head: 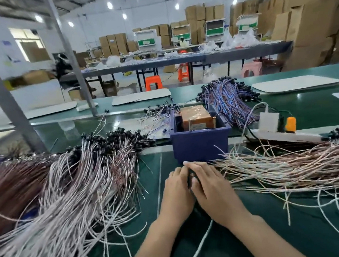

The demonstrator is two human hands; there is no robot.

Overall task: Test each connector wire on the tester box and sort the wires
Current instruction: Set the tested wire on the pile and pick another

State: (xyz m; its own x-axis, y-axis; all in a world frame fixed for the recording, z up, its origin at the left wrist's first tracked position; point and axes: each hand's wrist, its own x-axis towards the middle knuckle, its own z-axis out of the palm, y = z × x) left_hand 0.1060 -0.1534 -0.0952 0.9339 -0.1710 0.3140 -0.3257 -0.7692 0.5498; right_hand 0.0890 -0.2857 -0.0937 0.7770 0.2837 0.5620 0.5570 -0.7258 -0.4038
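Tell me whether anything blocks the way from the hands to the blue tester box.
Nothing visible does. The left hand and right hand meet right at the near wall of the blue tester box. The left wire pile and right wire pile lie off to the sides.

Green table [149,185]: blue box [200,146], left wire heap [76,190], right wire heap [293,163]; left hand [178,192] touching right hand [212,188] near box.

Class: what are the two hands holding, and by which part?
The left hand and right hand together pinch a wire by what looks like its dark connector end.
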